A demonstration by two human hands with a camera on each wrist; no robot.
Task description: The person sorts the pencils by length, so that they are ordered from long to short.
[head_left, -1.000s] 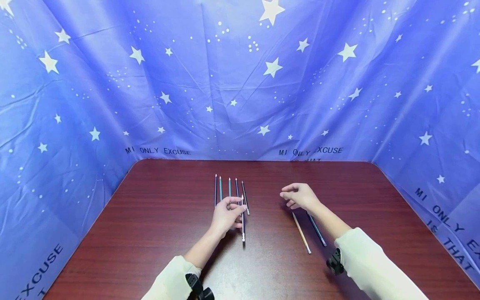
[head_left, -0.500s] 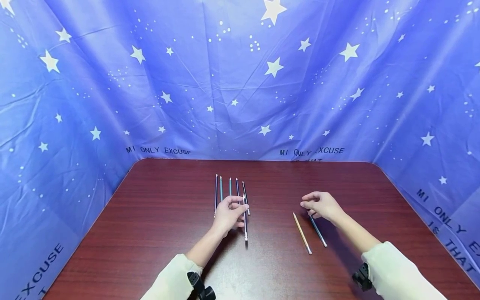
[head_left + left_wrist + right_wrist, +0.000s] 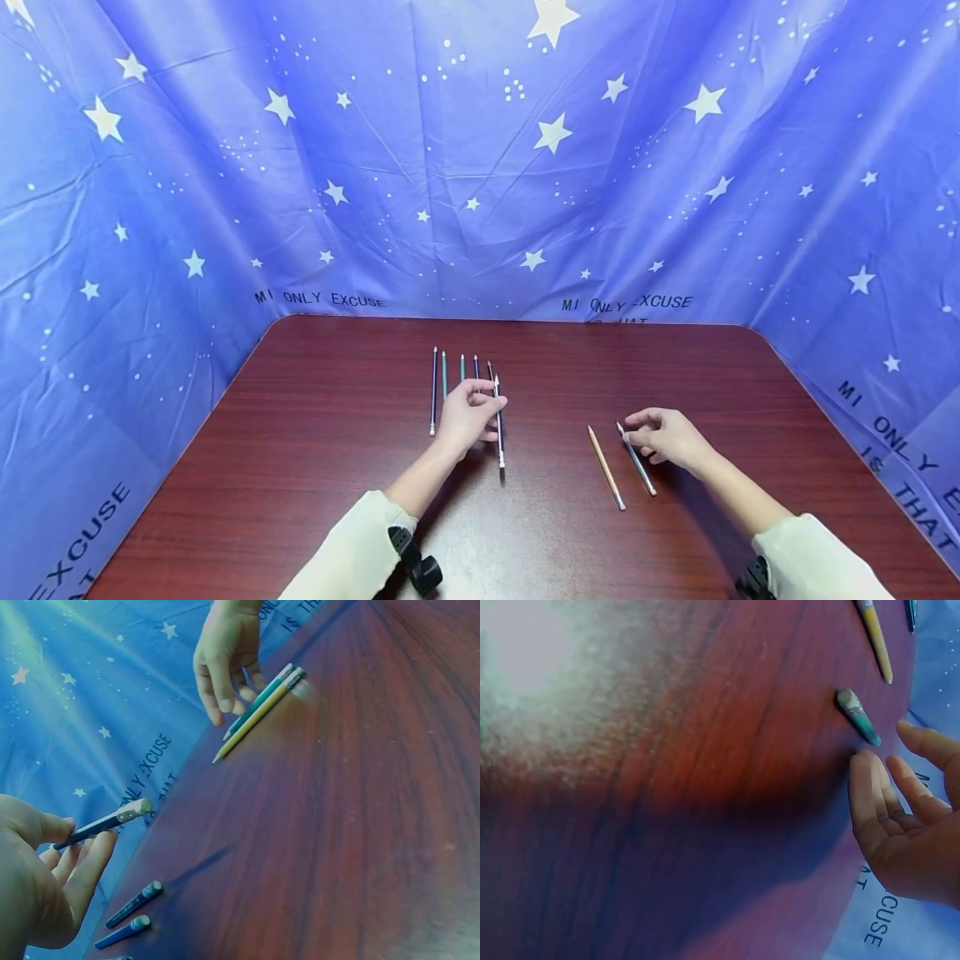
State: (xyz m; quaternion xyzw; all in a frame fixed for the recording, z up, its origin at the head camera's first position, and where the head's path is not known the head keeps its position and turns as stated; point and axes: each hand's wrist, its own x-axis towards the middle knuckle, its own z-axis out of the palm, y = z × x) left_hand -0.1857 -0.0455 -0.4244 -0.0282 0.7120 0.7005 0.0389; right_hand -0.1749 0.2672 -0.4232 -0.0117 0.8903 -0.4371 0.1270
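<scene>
My left hand (image 3: 465,421) pinches a dark blue pencil (image 3: 500,437) between thumb and fingers, its white eraser end pointing toward me. In the left wrist view that pencil (image 3: 97,827) hangs above the table, tilted. My right hand (image 3: 671,437) is low over the table beside a green pencil (image 3: 642,473), fingers loosely bent and apart. Seen from the right wrist, thumb and fingers are spread near the tip of this green pencil (image 3: 861,720), with a gap between them. A yellow pencil (image 3: 606,468) lies just left of the green one.
Several pencils lie side by side left of centre, among them a dark blue one (image 3: 433,392) and a teal one (image 3: 444,371); my left hand covers parts of them. The dark red wooden table (image 3: 337,467) ends at a blue star-printed curtain (image 3: 420,167).
My right hand has moved right and nearer to me, coming down beside the green pencil. The left hand, still pinching its pencil, has shifted slightly right and away from me.
</scene>
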